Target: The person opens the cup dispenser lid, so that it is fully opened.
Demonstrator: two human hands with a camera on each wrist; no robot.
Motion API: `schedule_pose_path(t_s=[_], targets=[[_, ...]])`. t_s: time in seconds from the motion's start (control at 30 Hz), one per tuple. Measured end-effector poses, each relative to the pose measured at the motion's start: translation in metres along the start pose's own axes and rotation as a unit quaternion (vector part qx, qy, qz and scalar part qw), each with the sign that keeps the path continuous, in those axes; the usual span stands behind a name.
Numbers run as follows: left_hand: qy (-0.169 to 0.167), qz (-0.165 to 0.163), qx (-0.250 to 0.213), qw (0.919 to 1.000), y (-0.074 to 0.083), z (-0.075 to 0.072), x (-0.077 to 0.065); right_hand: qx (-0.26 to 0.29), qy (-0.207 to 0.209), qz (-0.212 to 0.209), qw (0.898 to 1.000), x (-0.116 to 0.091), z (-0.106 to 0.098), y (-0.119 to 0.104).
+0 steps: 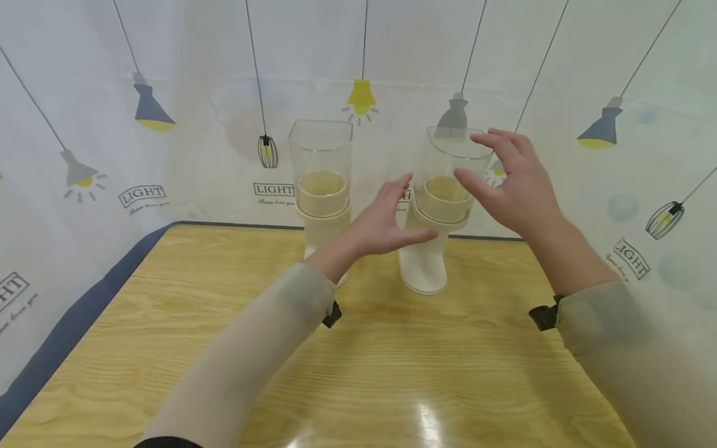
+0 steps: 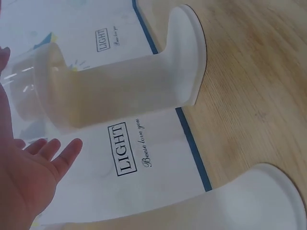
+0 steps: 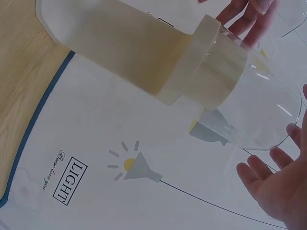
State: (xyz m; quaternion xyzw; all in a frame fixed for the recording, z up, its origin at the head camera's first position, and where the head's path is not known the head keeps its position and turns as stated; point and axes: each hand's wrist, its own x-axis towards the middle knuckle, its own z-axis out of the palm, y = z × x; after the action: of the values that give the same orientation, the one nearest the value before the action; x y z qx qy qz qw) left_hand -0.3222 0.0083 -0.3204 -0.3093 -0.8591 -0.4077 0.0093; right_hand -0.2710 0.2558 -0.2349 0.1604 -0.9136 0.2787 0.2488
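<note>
Two similar dispensers stand upright side by side, each a clear open-topped container on a white curved stand. The right dispenser (image 1: 424,264) lies between my two hands. My left hand (image 1: 376,223) is at its left, fingers and thumb spread apart beside the lower container. Near its rim, on the right, my right hand (image 1: 521,180) is raised with fingers loosely bent and nothing in its grasp. In the right wrist view, the clear container (image 3: 268,103) has the right hand (image 3: 283,184) by its open end. The left dispenser (image 1: 322,193) is partly covered by my left forearm.
The dispensers rest near the back edge of a wooden table (image 1: 392,367). Directly behind hangs a white sheet (image 1: 213,124) printed with lamps and lettering. A dark blue border (image 1: 112,280) runs along the table's left and back edges.
</note>
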Motion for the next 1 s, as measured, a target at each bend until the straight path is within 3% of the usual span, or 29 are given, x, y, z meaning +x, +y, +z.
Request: schedule_pose_path(t_s=[0.23, 0.5, 0.73, 1.0], targets=[[0.006, -0.017, -0.045, 0.9988, -0.005, 0.009, 0.026, 0.004, -0.007, 0.015, 1.0, 0.011, 0.013, -0.005], [0.001, -0.036, -0.098, 0.9946, -0.009, 0.021, 0.045, 0.014, 0.041, 0.031, 0.999, 0.008, 0.032, 0.001], [0.037, -0.053, -0.086, 0.9941, -0.007, 0.032, 0.043, 0.039, 0.075, 0.026, 0.996, 0.007, 0.041, 0.004], [0.091, -0.058, -0.064, 0.9921, -0.005, 0.049, 0.034, 0.117, 0.08, 0.022, 0.99, 0.004, 0.047, 0.012]])
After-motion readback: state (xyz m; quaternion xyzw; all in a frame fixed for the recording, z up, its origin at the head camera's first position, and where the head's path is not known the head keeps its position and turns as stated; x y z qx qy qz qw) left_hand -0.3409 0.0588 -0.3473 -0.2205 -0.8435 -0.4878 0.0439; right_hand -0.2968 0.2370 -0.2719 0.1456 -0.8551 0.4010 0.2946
